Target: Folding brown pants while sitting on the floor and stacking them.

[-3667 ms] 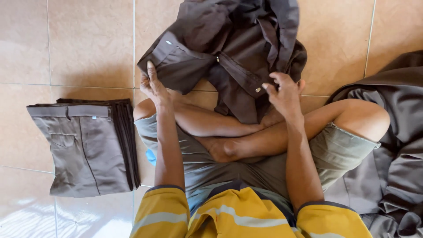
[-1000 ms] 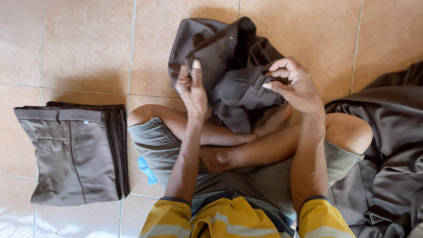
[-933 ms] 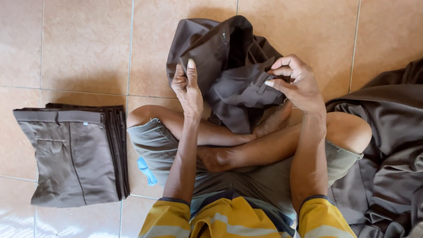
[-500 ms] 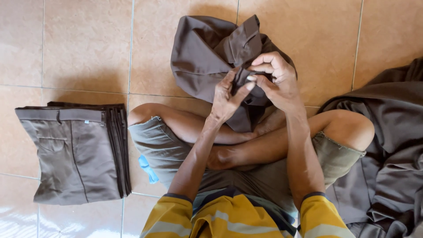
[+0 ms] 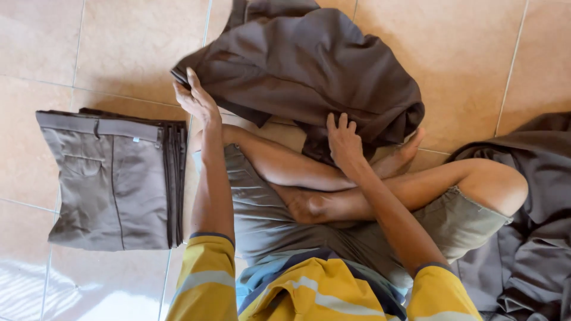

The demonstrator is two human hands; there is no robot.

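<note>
A person sits cross-legged on the tiled floor [image 5: 131, 41], and a dark brown garment [image 5: 309, 71] lies in front of the knees, partly on the tiles and partly over the feet. The cloth is loose and rumpled, with one thick fold that runs across its middle.

The left hand [image 5: 196, 98] is at the left edge of the garment, where a dark hem comes to a corner. Its fingers [image 5: 193, 80] are stretched out and close together, and they lie against the cloth edge; the thumb is hidden, so I cannot tell if the hand pinches the hem or only touches it.

The right hand [image 5: 344, 139] rests flat on the lower part of the garment, just above the crossed shins. Its fingers [image 5: 340, 122] are spread a little and press down on the cloth, not closed around it.

To the left of the person, apart from the garment, a stack of folded grey-brown trousers [image 5: 113, 178] lies on the floor, with the waistband at the top and the edges of several layers visible on its right side. On the right side, beside the knee, a heap of dark grey cloth [image 5: 529, 238] lies unfolded. The person wears a yellow shirt [image 5: 309, 294] with grey stripes and greenish shorts [image 5: 262, 208].
</note>
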